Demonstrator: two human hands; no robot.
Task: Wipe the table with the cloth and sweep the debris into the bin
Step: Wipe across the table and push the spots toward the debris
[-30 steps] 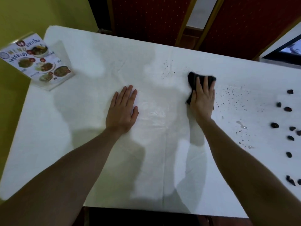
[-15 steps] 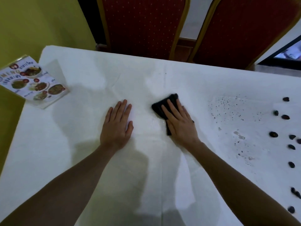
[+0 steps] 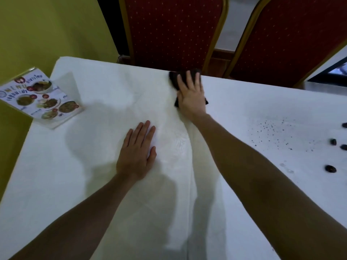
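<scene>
white table (image 3: 56,184) filled the view. your right hand (image 3: 191,96) lay flat, fingers spread, pinning the cloth (image 3: 173,77) at the far edge to wipe. your left hand (image 3: 137,156), open and flat, likely braced you; debris (image 3: 331,168) waited well right.

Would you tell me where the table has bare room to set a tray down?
Bare: the near-left stretch between the menu card and the left hand, and the near edge between both forearms. Crowded: the right side, with specks and dark pieces. The right hand presses the cloth at the far edge.

black cloth (image 3: 173,77), white table (image 3: 244,102), red dotted chairs (image 3: 172,30)
</scene>
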